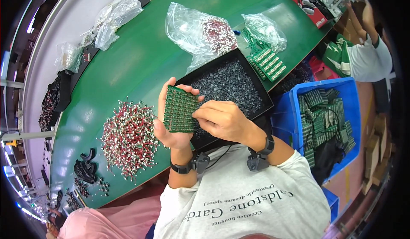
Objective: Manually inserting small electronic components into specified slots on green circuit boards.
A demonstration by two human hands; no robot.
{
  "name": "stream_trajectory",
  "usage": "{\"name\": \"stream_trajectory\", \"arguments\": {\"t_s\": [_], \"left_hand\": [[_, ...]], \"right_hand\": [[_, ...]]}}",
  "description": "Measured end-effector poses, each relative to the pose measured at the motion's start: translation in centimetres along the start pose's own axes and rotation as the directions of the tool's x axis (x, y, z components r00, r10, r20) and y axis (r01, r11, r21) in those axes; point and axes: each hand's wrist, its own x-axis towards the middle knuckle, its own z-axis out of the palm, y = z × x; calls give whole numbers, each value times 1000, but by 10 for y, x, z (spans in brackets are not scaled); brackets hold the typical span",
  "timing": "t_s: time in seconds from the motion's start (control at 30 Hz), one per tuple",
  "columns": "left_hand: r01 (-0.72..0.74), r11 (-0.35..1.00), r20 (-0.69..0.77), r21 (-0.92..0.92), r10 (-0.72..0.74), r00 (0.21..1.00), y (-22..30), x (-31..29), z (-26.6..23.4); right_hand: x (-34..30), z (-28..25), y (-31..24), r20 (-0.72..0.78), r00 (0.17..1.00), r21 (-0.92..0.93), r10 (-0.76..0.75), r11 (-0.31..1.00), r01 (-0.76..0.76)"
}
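My left hand [174, 140] holds a green circuit board panel [180, 111] upright above the near left corner of a black tray [267, 104]. Its fingers wrap behind the panel and the thumb presses at the lower left edge. Rows of small parts cover the panel's face. My right hand [223, 116] is pinched at the panel's right edge; whatever sits between its fingertips is too small to make out. Many small dark, glossy pieces [230, 83] fill the tray. Left of my hands lies a heap of small red-and-white wired connectors [129, 140].
Plastic bags [185, 25] and stacked green panels [269, 64] lie on the green table [141, 51]. Black parts [85, 168] sit near its left end. At right stands a blue bin [294, 106] of boards. Another person [369, 57] works at the far right.
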Motion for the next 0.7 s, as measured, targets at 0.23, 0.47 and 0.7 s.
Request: {"name": "stream_trajectory", "arguments": {"t_s": [0.23,0.47,0.7], "left_hand": [[-32,999,-23,16,32,999,4,0,-6],[5,1000,-23,17,-4,1000,4,1,2],[2,1000,-28,20,-2,1000,-1,0,1]], "right_hand": [[-3,-13,-2,-49,988,63,144,988,-141],[0,-8,-2,28,997,42,76,996,-77],[-2,4,-1,-10,1000,30,-18,999,19]]}}
